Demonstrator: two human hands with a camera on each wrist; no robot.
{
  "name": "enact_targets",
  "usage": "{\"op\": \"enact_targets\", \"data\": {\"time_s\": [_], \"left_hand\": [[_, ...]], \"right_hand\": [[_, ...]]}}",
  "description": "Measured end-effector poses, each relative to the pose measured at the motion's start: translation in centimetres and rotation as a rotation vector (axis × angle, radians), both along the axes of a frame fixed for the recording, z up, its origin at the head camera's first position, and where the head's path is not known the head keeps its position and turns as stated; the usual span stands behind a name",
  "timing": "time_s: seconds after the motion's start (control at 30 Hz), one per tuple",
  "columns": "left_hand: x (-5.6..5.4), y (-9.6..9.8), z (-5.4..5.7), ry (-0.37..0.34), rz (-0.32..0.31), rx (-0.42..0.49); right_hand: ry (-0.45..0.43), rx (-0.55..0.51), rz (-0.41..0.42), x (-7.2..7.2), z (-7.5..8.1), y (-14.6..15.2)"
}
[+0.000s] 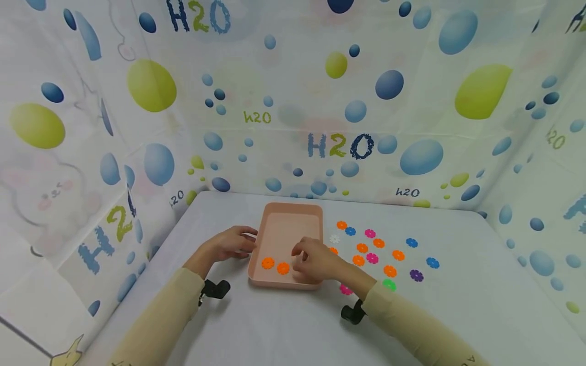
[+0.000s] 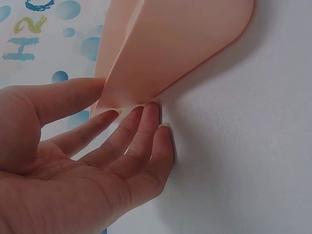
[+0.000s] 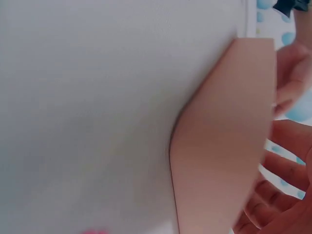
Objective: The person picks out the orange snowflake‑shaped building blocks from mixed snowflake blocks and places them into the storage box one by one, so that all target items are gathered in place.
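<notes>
A shallow pink tray (image 1: 286, 229) stands on the white table, with two orange flower-shaped pieces (image 1: 275, 265) lying near its front edge. My left hand (image 1: 235, 241) is at the tray's left side. In the left wrist view its thumb (image 2: 73, 100) meets the rim and the other fingertips lie at the outer wall, fingers only slightly bent. Over the tray's front right part is my right hand (image 1: 316, 258), fingers bent downward beside the orange pieces. The tray wall (image 3: 222, 131) hides its fingertips in the right wrist view; I cannot tell whether they hold a piece.
Loose flower-shaped pieces lie scattered right of the tray: several orange, blue (image 1: 432, 263) and pink ones, a purple one (image 1: 416, 275), a green one (image 1: 389, 284) and a white one (image 1: 334, 238). Patterned curtains (image 1: 293, 122) rise behind the table and at both sides.
</notes>
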State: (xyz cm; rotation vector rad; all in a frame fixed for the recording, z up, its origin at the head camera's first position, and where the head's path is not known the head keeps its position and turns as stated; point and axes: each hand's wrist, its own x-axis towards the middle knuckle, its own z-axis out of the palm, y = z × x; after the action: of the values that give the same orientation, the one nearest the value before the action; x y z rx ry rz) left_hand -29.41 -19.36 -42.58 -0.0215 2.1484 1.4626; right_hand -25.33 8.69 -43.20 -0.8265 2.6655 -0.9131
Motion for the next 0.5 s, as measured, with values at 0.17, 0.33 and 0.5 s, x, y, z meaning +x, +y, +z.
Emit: {"op": "enact_targets", "data": {"time_s": [0.17, 0.33, 0.5], "left_hand": [[0.1, 0.0, 0.1, 0.000, 0.003, -0.009], [0.1, 0.1, 0.1, -0.002, -0.012, -0.008], [0.1, 0.1, 0.2, -0.006, -0.015, -0.011]], "right_hand": [[0.019, -0.038, 0.021, 0.3, 1.2, 2.7], [0.069, -0.057, 0.020, 0.6, 2.2, 6.3], [0.078, -0.054, -0.064, 0.5, 3.0, 10.6]]}}
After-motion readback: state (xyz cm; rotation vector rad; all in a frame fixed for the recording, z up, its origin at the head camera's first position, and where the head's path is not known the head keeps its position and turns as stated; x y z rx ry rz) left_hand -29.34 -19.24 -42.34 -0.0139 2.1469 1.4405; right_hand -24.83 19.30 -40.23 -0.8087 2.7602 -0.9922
